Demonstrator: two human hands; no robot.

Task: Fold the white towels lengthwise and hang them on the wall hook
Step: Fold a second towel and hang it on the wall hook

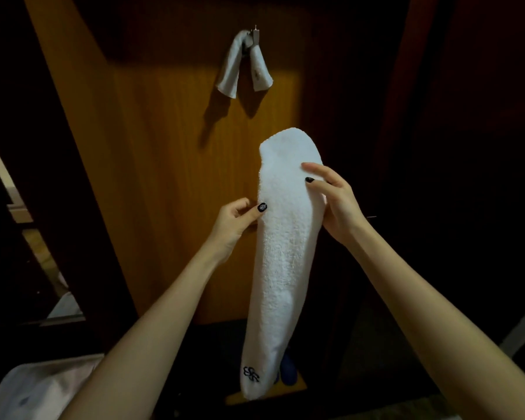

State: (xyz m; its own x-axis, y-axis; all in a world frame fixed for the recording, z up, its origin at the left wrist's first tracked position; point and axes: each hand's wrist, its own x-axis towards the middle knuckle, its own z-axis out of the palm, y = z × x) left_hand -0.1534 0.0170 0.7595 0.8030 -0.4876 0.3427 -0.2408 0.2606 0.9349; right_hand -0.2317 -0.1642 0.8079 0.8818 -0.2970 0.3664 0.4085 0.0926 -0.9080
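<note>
A long white towel (282, 262), folded into a narrow strip, hangs upright in front of me with a dark embroidered mark near its lower end. My left hand (237, 222) pinches its left edge, thumb on the front. My right hand (334, 198) grips its right edge a little higher, thumb and fingers on the cloth. Above, a metal wall hook (255, 33) on the wooden panel carries another folded white towel (243, 65), draped over it with both ends hanging down.
The orange-brown wooden panel (164, 165) is lit in the middle and dark around. A pale cloth-covered surface (40, 389) lies at lower left. A blue object (288, 371) sits on the floor behind the towel's lower end. Dim furniture stands at the left.
</note>
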